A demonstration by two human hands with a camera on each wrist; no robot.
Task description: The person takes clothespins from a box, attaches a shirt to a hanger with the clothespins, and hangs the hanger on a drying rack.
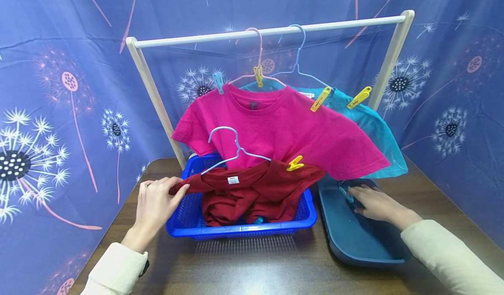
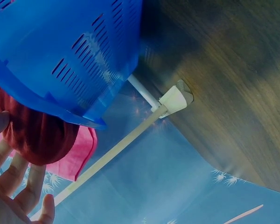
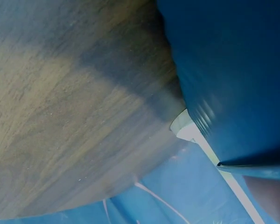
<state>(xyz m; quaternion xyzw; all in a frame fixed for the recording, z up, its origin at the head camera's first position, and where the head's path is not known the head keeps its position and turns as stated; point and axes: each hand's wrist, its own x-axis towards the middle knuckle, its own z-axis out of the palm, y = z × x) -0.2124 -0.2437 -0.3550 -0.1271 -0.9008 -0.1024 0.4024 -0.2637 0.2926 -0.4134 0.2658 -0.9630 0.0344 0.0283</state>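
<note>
A dark red T-shirt (image 1: 252,190) lies bunched in a blue basket (image 1: 240,231), its collar around a light blue hanger (image 1: 237,148). My left hand (image 1: 157,201) pinches the shirt's left shoulder between thumb and fingers; the left wrist view shows the red cloth (image 2: 39,135) at those fingertips. A yellow clothespin (image 1: 295,163) clips the other shoulder. Inside the dark teal tray (image 1: 354,253), my right hand (image 1: 374,205) holds a light blue clothespin (image 1: 346,194) at its fingertips. The right wrist view has mostly the tray's outer wall (image 3: 228,84).
Behind the basket stands a rack with a white rail (image 1: 177,41). A pink T-shirt (image 1: 271,124) and a turquoise shirt (image 1: 390,155) hang there on hangers, with yellow clothespins (image 1: 320,99) and a blue clothespin (image 1: 218,83). Brown tabletop (image 1: 252,273) extends in front.
</note>
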